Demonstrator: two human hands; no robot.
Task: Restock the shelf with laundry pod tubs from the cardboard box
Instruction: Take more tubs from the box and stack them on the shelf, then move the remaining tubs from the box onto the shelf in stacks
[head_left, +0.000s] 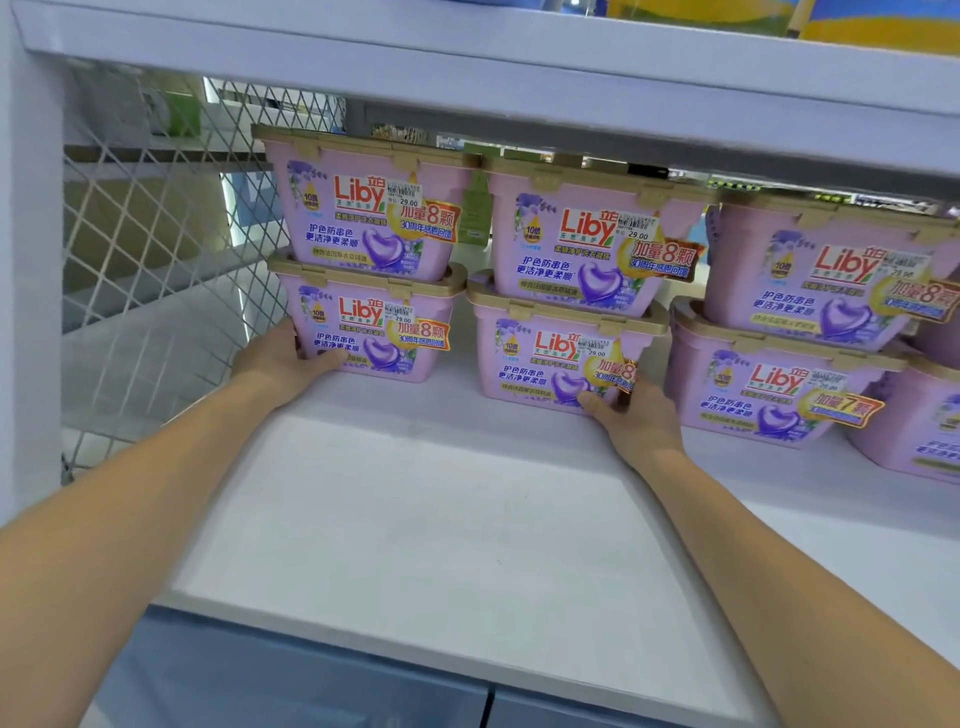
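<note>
Positioning step, I judge: left hand (283, 358) grasps the left-hand lower pink plastic laundry pod tub (371, 332), right hand (631, 415) the middle lower tub (561, 358), both stacks toward the white shelf (415, 519) back edge. Next: square them; box unseen.

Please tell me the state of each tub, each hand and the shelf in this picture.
left stack: two tubs, lids shut, upright
middle stack: two tubs, lids shut, upright
right stack: two tubs, lids shut
left hand: on left stack's bottom tub
right hand: on middle stack's bottom tub
shelf: front part bare
</note>
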